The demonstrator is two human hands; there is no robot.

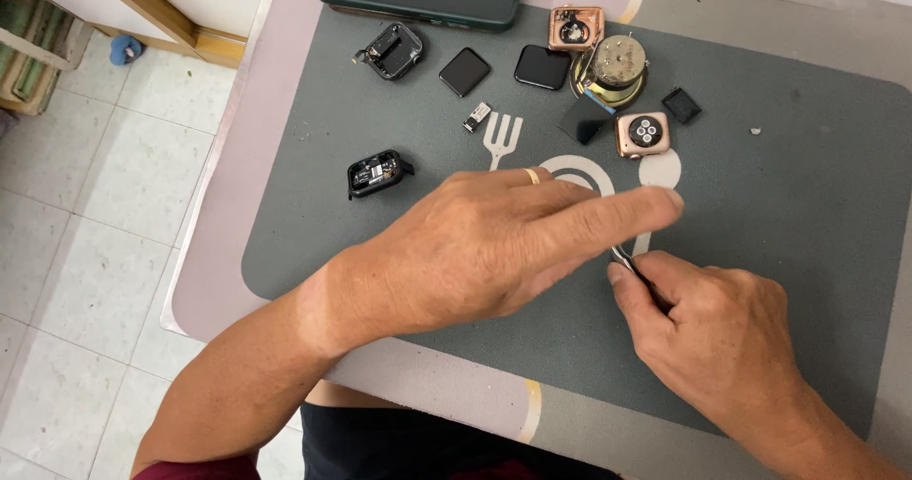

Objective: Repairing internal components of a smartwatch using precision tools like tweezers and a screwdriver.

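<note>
Right hand pinched shut on thin metal tweezers, tips aimed toward eleven o'clock under left hand, fingers together, extended flat, probably steadying something hidden beneath; rose-gold watch case lying apart at twelve o'clock on grey mat

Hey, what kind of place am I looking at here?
Probably a small home repair bench for smartwatches. Opened watch cases and loose black screens lie on a grey mat over a table, the floor is tiled, and the right hand holds a thin metal tool.
</note>
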